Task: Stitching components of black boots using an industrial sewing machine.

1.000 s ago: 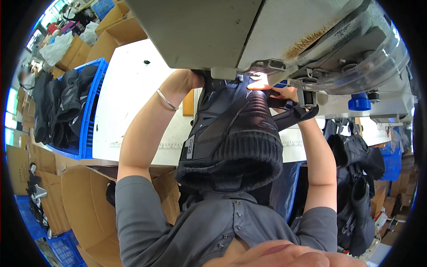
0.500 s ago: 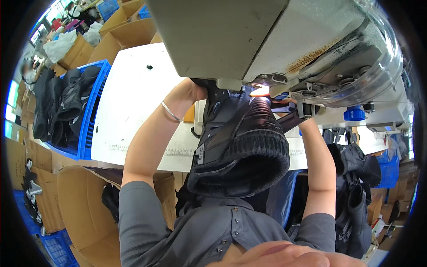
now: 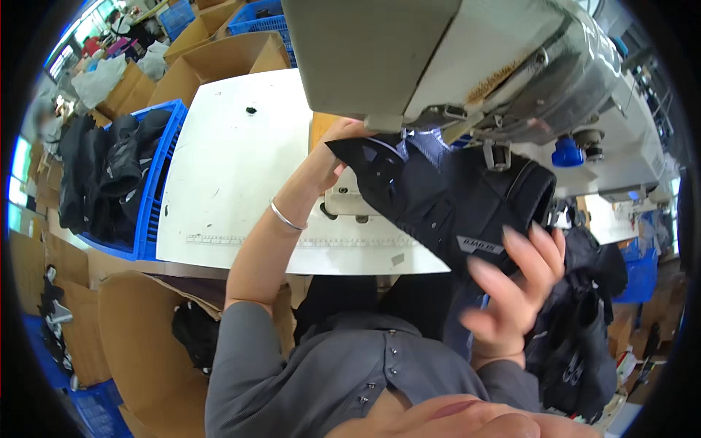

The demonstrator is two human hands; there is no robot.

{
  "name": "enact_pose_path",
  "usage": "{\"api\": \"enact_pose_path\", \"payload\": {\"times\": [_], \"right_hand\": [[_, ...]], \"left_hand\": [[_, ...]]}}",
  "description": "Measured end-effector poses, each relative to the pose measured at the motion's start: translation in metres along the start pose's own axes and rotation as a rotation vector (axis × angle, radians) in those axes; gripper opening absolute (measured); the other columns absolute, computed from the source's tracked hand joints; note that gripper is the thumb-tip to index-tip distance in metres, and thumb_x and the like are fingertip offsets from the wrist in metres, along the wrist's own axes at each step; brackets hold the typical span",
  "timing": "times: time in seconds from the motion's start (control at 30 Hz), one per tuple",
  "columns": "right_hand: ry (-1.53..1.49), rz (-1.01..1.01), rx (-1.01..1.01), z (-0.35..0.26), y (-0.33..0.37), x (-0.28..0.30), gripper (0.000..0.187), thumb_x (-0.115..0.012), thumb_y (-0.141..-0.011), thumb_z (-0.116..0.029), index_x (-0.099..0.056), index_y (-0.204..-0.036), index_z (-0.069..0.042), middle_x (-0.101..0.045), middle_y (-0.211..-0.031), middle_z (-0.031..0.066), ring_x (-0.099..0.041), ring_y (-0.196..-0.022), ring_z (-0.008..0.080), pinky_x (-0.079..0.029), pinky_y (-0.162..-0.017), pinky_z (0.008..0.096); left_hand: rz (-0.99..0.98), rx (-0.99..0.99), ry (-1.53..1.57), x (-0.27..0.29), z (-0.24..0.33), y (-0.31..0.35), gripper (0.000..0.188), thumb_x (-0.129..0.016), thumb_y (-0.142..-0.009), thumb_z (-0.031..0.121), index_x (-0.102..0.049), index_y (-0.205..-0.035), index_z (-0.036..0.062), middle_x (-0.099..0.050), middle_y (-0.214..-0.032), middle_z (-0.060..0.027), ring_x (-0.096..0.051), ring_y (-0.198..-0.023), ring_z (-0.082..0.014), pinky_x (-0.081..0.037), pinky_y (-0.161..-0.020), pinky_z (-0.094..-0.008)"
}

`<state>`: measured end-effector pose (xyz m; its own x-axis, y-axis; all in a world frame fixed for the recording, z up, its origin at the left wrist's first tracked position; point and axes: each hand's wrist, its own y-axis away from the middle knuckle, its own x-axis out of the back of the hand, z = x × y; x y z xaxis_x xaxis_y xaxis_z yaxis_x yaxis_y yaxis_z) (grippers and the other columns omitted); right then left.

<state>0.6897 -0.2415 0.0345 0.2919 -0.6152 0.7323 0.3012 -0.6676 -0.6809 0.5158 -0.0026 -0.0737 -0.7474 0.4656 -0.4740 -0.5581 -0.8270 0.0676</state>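
A black boot upper [image 3: 467, 197] lies under the head of a white sewing machine [image 3: 372, 58]. Its ribbed cuff points to the right, and a small light label shows on its side. At the upper's left end is my left hand [image 3: 332, 160], closed on its edge, with some fingers hidden behind the material. My right hand [image 3: 515, 288] is in front of the cuff end, slightly blurred, fingers spread and holding nothing.
On the left, a blue crate [image 3: 157, 182] holds several black boot uppers. An open cardboard box [image 3: 139, 343] stands below the white table [image 3: 226, 160]. More black uppers [image 3: 577, 343] hang at the right, near another blue crate [image 3: 639, 274].
The boot upper has turned, its cuff swinging from facing me to the right. My right hand has come out from beside the machine toward me and opened. My left hand stays near the needle area.
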Motion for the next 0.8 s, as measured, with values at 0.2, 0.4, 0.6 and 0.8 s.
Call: {"api": "enact_pose_path", "payload": {"times": [0.2,0.4,0.6,0.8], "right_hand": [[-0.18,0.167,-0.336,0.119,0.013,-0.07,0.027,-0.052,-0.083,-0.013,-0.067,-0.104,-0.004,-0.054,-0.123,0.0133,-0.047,-0.114,0.0292,-0.03,-0.101,0.0366],[-0.263,0.044,-0.328,0.148,-0.002,-0.065,0.024,-0.053,-0.088,-0.01,-0.062,-0.107,0.001,-0.055,-0.121,0.0121,-0.05,-0.111,0.0243,-0.033,-0.095,0.029],[0.072,1.076,-0.266,0.193,0.042,0.015,0.025,-0.051,-0.091,-0.012,-0.057,-0.104,0.009,-0.061,-0.105,0.0151,-0.058,-0.092,0.0216,-0.045,-0.089,0.0339],[-0.226,0.807,-1.001,0.439,0.094,0.197,0.042,-0.056,-0.088,-0.023,-0.053,-0.12,0.004,-0.06,-0.108,0.0099,-0.057,-0.095,0.0176,-0.046,-0.08,0.0274]], "left_hand": [[0.202,-0.022,-0.07,-0.029,0.003,0.014,0.038,-0.065,-0.082,0.025,-0.055,-0.107,-0.0023,-0.064,-0.085,-0.0067,-0.058,-0.059,-0.0086,-0.039,-0.042,-0.0186],[0.144,-0.091,0.035,-0.024,-0.009,0.012,0.026,-0.066,-0.079,0.013,-0.06,-0.102,0.0023,-0.063,-0.085,-0.0039,-0.058,-0.065,-0.0088,-0.037,-0.044,-0.0209],[0.068,-0.166,0.074,-0.023,-0.01,0.01,0.03,-0.066,-0.078,0.006,-0.056,-0.106,-0.0004,-0.062,-0.095,-0.0061,-0.061,-0.086,-0.0139,-0.049,-0.066,-0.0239],[0.014,-0.249,0.102,-0.017,-0.02,0.005,0.03,-0.06,-0.08,-0.002,-0.054,-0.109,-0.0047,-0.059,-0.111,-0.0095,-0.06,-0.094,-0.0143,-0.05,-0.078,-0.0253]]}}
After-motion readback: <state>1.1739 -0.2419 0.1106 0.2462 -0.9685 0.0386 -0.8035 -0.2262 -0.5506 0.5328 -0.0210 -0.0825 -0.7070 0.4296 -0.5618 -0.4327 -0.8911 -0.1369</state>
